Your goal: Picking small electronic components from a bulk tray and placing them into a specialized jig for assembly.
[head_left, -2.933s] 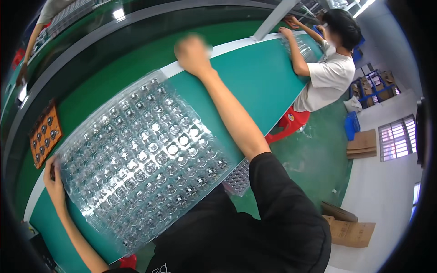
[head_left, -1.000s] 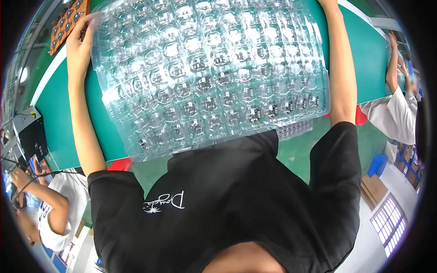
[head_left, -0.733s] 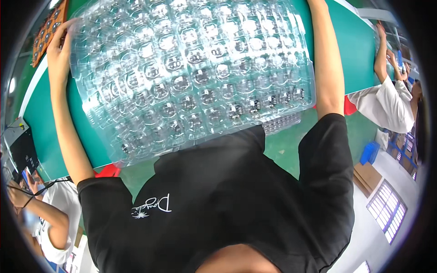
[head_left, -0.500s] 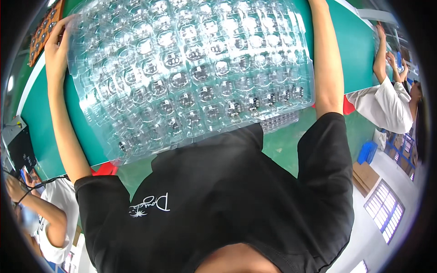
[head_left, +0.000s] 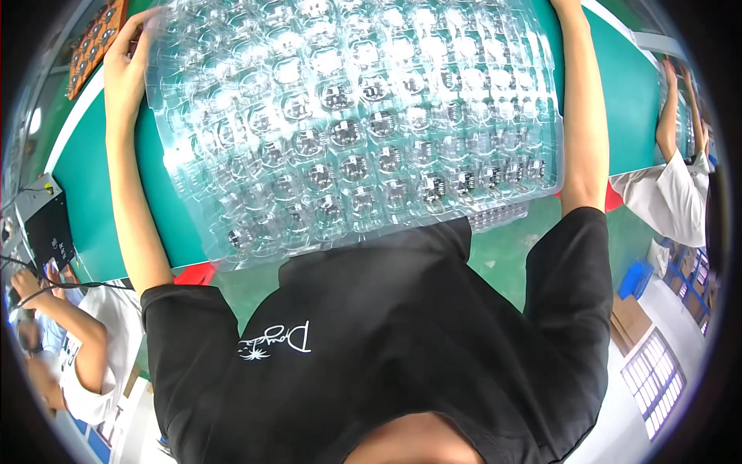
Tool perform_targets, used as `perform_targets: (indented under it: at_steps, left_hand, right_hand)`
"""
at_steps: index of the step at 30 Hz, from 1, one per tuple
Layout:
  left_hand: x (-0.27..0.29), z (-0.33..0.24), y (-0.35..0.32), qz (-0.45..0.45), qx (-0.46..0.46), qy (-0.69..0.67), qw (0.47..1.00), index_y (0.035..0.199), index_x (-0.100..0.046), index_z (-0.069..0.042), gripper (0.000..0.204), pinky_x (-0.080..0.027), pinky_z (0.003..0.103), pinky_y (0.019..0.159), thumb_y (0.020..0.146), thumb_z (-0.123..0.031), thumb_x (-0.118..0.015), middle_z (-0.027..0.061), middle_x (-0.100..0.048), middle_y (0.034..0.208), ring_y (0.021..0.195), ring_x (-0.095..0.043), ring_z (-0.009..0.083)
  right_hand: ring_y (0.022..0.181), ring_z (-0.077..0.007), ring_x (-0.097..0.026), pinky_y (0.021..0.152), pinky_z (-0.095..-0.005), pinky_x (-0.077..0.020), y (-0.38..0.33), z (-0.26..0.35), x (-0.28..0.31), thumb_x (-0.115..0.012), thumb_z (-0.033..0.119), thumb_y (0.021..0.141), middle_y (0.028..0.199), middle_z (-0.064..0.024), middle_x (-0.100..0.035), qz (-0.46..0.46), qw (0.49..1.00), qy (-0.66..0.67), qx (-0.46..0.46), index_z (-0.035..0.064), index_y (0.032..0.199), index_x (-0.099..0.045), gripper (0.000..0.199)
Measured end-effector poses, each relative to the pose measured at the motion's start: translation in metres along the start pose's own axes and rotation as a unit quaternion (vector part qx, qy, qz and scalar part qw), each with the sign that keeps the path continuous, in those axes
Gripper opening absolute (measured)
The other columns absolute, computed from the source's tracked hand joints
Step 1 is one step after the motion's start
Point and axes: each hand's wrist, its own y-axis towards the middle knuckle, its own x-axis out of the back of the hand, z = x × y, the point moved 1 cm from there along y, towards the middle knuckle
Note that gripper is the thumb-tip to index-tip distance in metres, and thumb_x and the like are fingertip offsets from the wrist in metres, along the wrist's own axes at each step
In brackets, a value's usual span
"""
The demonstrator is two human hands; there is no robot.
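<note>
A big clear plastic blister tray (head_left: 348,131) with several rows of round pockets, small dark parts in them, spans most of the view above the green table (head_left: 93,201). Its near edge sits close to my black shirt. My left hand (head_left: 127,50) grips the tray's far left corner. The right forearm (head_left: 583,116) runs up along the tray's right edge, and my right hand is cut off at the top of the picture. A second clear tray edge (head_left: 498,216) peeks out under the near right corner.
An orange tray of parts (head_left: 93,39) lies at the table's far left. A black box device (head_left: 46,228) stands at the left. A co-worker in white (head_left: 85,348) sits lower left, another (head_left: 676,193) works at the right. Cardboard boxes (head_left: 630,329) and a blue crate (head_left: 638,278) are on the floor.
The tray, earlier spread out across the table at arm's length, now sits drawn in close to my chest. Over the last second it only shifted slightly sideways.
</note>
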Motion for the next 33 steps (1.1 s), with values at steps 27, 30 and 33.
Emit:
perform_targets:
  at_steps: [27,30,33]
  left_hand:
    - [0.007,0.012,0.001,0.003,0.009,-0.031,0.999,0.125,-0.065,-0.002,0.03,-0.043,0.023,0.097,0.104,-0.021,-0.055,0.0023,-0.067,0.118,0.107,-0.059,0.0095]
    - [0.008,0.024,0.006,0.014,-0.033,-0.017,0.999,0.125,-0.065,-0.001,0.031,-0.044,0.023,0.096,0.103,-0.021,-0.055,0.0031,-0.068,0.116,0.107,-0.059,0.0102]
    - [0.003,-0.022,-0.007,-0.046,-0.034,0.042,0.997,0.103,-0.065,0.001,0.016,-0.048,0.03,0.075,0.097,-0.013,-0.059,0.0064,-0.065,0.088,0.083,-0.06,0.0147]
  right_hand:
    - [0.1,-0.039,-0.061,0.088,-0.0448,-0.049,0.002,0.004,-0.016,-0.061,0.016,0.086,0.099,-0.0193,-0.063,-0.03,0.999,0.01,0.006,0.0043,0.095,-0.072,0.018]
    - [0.097,-0.0372,-0.061,0.086,-0.0441,-0.0491,0.0,0.007,-0.023,-0.061,0.016,0.087,0.097,-0.0173,-0.062,-0.015,1.0,0.01,0.014,0.0051,0.095,-0.071,0.017]
    - [0.095,-0.0367,-0.061,0.084,-0.0435,-0.0492,-0.005,0.027,-0.016,-0.06,0.016,0.087,0.096,-0.0175,-0.062,0.022,1.0,0.019,0.001,0.0052,0.095,-0.071,0.017]
